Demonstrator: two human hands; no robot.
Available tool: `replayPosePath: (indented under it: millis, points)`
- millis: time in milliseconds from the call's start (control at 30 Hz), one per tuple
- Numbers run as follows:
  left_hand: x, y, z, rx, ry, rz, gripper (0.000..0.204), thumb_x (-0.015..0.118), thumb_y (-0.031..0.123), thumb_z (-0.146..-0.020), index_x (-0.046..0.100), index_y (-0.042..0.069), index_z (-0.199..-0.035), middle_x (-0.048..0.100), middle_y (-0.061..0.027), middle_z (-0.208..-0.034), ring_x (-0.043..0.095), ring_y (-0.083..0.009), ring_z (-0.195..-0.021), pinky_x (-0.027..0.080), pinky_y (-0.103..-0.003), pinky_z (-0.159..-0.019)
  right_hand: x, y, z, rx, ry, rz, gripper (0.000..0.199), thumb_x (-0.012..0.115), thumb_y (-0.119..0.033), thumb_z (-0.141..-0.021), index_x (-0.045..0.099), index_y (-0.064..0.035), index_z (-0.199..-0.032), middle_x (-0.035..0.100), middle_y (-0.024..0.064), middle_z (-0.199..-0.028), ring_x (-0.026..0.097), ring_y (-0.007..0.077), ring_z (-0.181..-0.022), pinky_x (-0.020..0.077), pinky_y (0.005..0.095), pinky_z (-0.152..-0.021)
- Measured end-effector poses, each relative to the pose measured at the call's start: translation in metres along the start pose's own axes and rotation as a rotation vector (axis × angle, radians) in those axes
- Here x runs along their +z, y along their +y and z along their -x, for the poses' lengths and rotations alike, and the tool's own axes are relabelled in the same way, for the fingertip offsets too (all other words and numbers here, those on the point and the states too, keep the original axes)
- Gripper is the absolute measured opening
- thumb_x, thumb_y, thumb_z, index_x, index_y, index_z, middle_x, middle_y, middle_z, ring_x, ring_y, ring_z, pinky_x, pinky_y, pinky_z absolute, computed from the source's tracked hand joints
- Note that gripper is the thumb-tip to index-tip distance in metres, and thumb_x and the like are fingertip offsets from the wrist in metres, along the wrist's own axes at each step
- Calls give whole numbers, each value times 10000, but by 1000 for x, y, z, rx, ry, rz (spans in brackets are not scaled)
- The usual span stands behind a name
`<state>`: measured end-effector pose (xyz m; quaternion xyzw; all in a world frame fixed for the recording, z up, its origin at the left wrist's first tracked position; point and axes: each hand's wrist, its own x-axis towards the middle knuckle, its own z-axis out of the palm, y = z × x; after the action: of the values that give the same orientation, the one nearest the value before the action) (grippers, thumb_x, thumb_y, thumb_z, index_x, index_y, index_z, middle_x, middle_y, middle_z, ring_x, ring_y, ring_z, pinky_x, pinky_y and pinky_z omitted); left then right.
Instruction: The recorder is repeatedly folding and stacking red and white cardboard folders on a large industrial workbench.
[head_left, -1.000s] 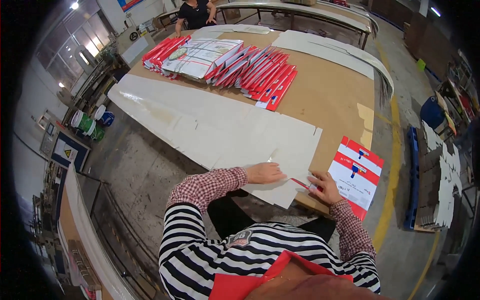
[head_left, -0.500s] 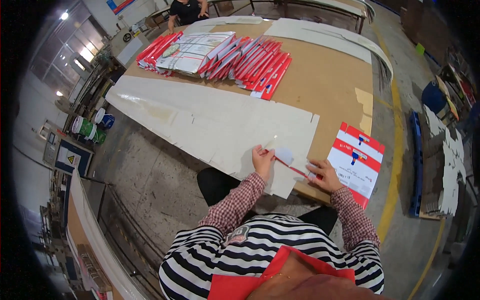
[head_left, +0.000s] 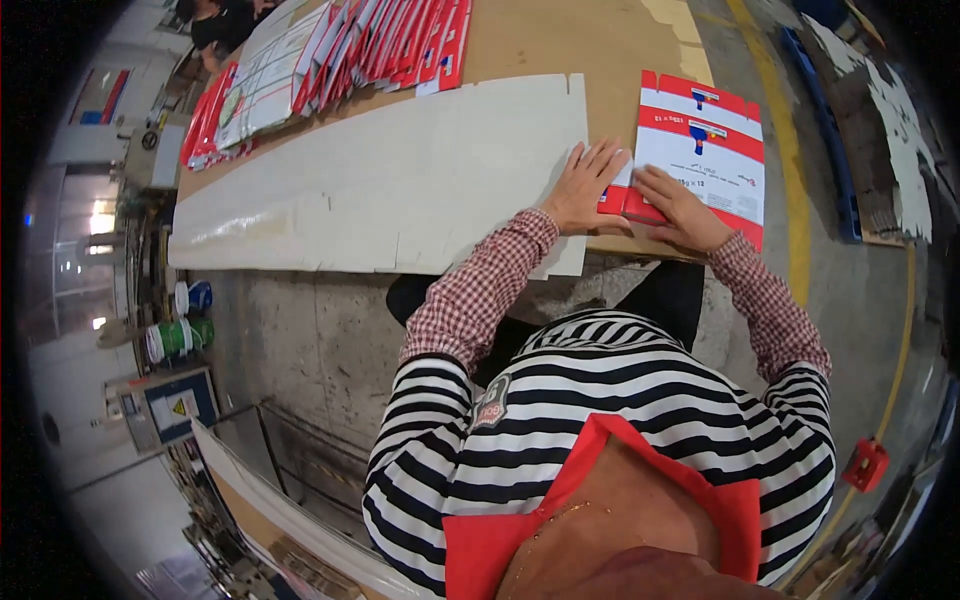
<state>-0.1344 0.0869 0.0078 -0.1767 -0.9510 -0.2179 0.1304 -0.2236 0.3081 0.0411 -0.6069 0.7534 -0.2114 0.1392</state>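
Note:
A red and white printed carton sheet (head_left: 735,150) lies at the right end of the table, with a narrow red and white part along its left side. My left hand (head_left: 585,190) rests palm down on that left part, fingers stretched and slightly spread. Close beside it, my right hand (head_left: 685,212) lies over the sheet's near left area, its fingers extended flat and pointing left. The hands are a small gap apart, and they hide part of the sheet's near left corner. Under my left wrist is the edge of a large grey-white board (head_left: 450,160).
A row of folded red and white cartons (head_left: 385,45) leans at the far left, beside a tied bundle (head_left: 268,85). Another person (head_left: 222,25) is beyond it. Stacked white sheets (head_left: 880,130) stand on a blue pallet (head_left: 825,130) to the right.
My left hand has let go of the thin edge it was pinching and moved right, flattening onto the sheet beside my right hand. The raised left part now lies lower. The whole view has turned.

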Motion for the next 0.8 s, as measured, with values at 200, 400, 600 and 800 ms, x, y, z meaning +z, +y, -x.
replayPosePath:
  millis: [200,400,600,800]
  points:
    - [14,-8,3,-35,-38,-19,1053,325,804,-731,227,16,-1422,200,-208,-1476,184,-373,-1367,117,-523,-1100,12,3,20,168,253,139,773,758,-116,-673,390,-57,-1350,332,136,-1431,290,323,-1336,259,427,-1113]
    - [20,-17,-14,-22,-106,-137,983,441,732,-744,299,-2,-1383,270,-229,-1433,218,-404,-1342,157,-551,-1079,12,15,21,64,180,60,697,731,-181,-717,423,-51,-1329,348,144,-1422,295,325,-1334,250,437,-1106]
    - [16,-8,-12,-159,-244,-258,904,519,656,-765,288,83,-1425,157,-236,-1490,92,-457,-1371,124,-607,-1069,23,13,14,19,208,98,657,690,-307,-757,439,-61,-1312,344,174,-1423,302,376,-1323,234,503,-1097]
    - [27,20,-17,-270,-276,-174,609,436,467,-916,250,243,-1450,121,-202,-1506,82,-429,-1380,76,-569,-1095,14,9,38,93,89,-43,523,708,-290,-748,567,-69,-1200,441,150,-1359,371,355,-1286,256,479,-1077]
